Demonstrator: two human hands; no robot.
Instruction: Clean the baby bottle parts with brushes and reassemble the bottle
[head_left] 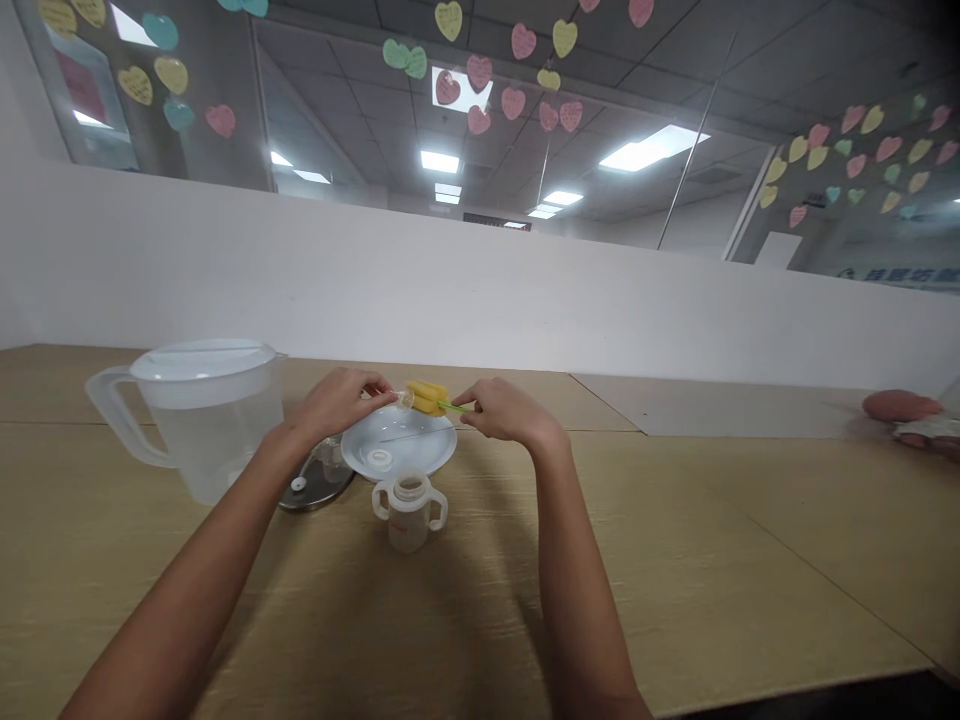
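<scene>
My right hand [499,408] is closed on the green handle of a sponge brush with a yellow head [427,397]. Pinched in my left hand [349,400] is a small clear piece [406,399], perhaps a bottle nipple, which meets the end of the yellow sponge. Both hands are above a white bowl [442,450], where a white ring [379,460] lies. Closer to me stands a two-handled baby bottle [409,520], upright and without a lid. Beside the bowl, partly behind my left forearm, a dark round tray [330,490] carries a clear part and a small white piece [298,484].
A large lidded plastic pitcher [217,430] with clear liquid stands on the left of the wooden table [712,560]. Behind the table runs a white wall [450,300] below windows with heart-shaped notes. A reddish object [900,405] lies at the far right.
</scene>
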